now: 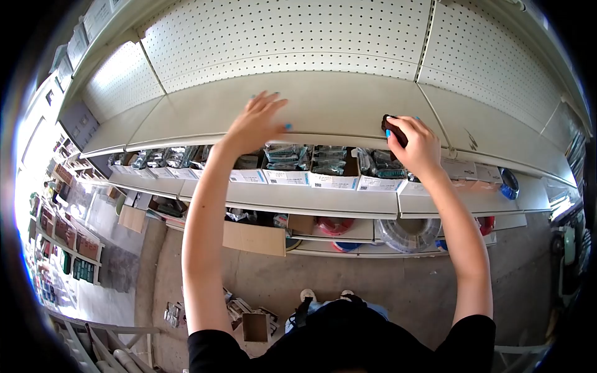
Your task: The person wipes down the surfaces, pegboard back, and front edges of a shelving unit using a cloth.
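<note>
My right hand [415, 144] is closed around a dark brown, crumpled cloth [393, 129] at the front part of the upper shelf [323, 105]. Most of the cloth is covered by my fingers, so its full shape is hidden. Over the same shelf, farther left, my left hand [256, 124] has its fingers spread and holds nothing. It is slightly blurred, and I cannot tell whether it touches the surface. Just below both hands, open cardboard boxes [336, 182] of dark items in clear plastic line the lower shelf.
White pegboard [286, 37] rises behind the upper shelf. A blue roll [509, 184] sits at the lower shelf's right end. Beneath are a coil of clear hose [408, 236], a red coil [334, 225] and a cardboard flap [254, 239]. An open box [255, 327] stands on the floor by my feet.
</note>
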Available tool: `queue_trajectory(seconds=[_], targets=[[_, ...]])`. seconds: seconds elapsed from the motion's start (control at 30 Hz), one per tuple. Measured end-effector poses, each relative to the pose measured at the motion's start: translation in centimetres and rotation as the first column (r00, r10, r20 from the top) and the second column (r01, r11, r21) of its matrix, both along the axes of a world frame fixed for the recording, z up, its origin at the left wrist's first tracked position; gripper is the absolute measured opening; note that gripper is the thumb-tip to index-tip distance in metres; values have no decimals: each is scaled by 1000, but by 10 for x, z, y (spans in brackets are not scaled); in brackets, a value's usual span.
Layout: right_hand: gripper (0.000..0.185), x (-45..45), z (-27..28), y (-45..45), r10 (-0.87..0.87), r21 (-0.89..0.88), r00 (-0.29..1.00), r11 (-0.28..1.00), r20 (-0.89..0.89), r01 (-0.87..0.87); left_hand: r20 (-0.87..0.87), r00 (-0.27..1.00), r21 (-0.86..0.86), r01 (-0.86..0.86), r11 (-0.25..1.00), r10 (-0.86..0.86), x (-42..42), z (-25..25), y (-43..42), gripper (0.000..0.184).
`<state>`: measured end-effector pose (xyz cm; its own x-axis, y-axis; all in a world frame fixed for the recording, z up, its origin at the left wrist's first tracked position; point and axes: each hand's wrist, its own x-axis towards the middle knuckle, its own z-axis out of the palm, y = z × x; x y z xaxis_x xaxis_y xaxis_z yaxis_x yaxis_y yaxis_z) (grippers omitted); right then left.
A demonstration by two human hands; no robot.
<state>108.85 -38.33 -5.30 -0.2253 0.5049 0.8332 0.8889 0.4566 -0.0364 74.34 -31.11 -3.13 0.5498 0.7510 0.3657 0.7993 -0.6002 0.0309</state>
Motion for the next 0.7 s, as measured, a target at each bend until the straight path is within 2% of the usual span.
queue_trajectory(seconds=[0.1,0.23,0.27,0.5,0.7], targets=[[24,-14,0,4,-75,7,996,997,43,75,131,978,-54,-154,987,160,-34,-10,8,50],[29,-54,-1,16,-72,-21,995,997,76,73,37,969,63,-246,967,244,-37,-23,3,44],[29,-67,0,19,-55,-14,995,998,88,56,41,966,71,-259,963,257,-36,-24,3,43],[38,-162,5,47,105,-256,991,963,82,-81,55,957,108,-290,951,285,-33,-28,2,44],[36,-176,1,51,148,-183,984,975,97,-129,36,959,96,-284,954,282,-37,-30,3,46]])
